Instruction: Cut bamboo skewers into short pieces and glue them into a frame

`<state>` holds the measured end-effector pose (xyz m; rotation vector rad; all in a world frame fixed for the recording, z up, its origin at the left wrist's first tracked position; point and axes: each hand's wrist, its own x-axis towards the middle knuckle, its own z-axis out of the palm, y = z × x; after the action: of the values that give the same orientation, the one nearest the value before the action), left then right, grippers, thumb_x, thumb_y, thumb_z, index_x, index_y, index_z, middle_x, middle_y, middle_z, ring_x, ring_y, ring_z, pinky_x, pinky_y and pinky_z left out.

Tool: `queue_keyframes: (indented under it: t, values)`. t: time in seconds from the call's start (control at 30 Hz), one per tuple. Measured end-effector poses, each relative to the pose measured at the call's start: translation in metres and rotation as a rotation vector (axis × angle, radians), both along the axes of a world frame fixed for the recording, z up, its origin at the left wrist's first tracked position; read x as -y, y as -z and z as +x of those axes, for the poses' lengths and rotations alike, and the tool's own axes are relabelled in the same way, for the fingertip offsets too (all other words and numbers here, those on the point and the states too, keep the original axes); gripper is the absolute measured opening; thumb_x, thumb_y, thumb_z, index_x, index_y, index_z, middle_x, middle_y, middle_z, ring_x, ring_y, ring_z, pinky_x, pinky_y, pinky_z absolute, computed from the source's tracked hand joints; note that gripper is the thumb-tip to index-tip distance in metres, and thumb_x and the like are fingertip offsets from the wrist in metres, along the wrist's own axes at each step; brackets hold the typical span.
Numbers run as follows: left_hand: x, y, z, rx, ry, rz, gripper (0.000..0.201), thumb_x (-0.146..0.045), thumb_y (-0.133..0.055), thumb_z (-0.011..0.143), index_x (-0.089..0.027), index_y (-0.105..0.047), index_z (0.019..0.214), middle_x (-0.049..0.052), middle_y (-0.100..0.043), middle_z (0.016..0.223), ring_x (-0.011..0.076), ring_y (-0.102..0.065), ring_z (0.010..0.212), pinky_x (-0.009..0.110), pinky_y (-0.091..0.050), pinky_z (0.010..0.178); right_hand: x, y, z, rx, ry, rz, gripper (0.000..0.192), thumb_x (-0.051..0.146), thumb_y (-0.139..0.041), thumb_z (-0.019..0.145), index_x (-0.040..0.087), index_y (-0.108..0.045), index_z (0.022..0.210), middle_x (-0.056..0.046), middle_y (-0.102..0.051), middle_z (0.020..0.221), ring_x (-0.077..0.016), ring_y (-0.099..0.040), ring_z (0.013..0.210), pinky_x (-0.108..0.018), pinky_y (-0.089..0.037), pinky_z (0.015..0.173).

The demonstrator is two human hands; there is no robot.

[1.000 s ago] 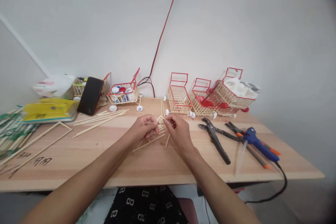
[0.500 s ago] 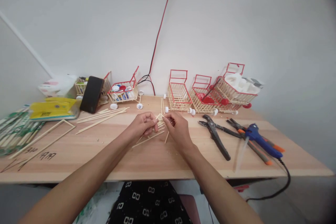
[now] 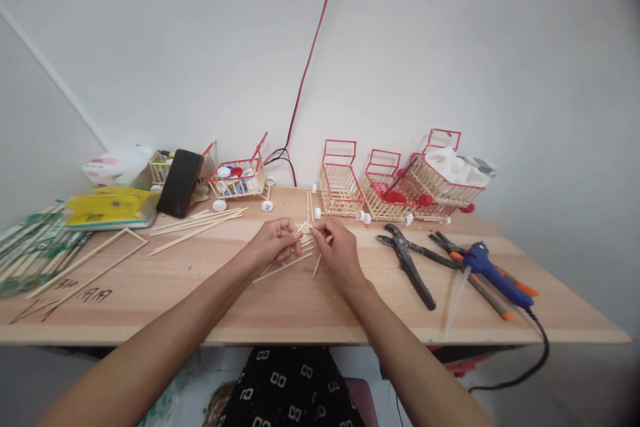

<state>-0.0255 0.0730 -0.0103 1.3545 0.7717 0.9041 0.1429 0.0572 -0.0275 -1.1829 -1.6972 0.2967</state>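
Fingers (image 3: 289, 239) tight around thin sticks (image 3: 306, 225)

Slight shift of the head view.

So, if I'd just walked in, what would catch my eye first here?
Probably the red-trimmed stick carts, lined up along the back of the wooden table. Then the blue glue gun, lying at the table's right. Front and centre, the left hand and right hand pinch a small peaked stick piece between their fingertips.
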Motion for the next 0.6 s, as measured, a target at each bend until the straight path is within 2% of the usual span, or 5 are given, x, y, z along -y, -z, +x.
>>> queue_keyframes:
  t: [0.6]
  values:
    - [-0.0007,0.0037,-0.0009,-0.029,-0.007,0.065,0.029,-0.039,-0.063,0.080,-0.015,-0.046,0.076,0.003,-0.065,0.064,0.0020,-0.032,0.033,0.016,-0.019,0.034,0.0023,0.0013,-0.0018,-0.010,0.000,0.019,0.011,0.023,-0.054,0.087,0.019,-0.064,0.082,-0.003,-0.063,0.080,-0.0153,-0.055,0.072,-0.026,-0.041,0.064]
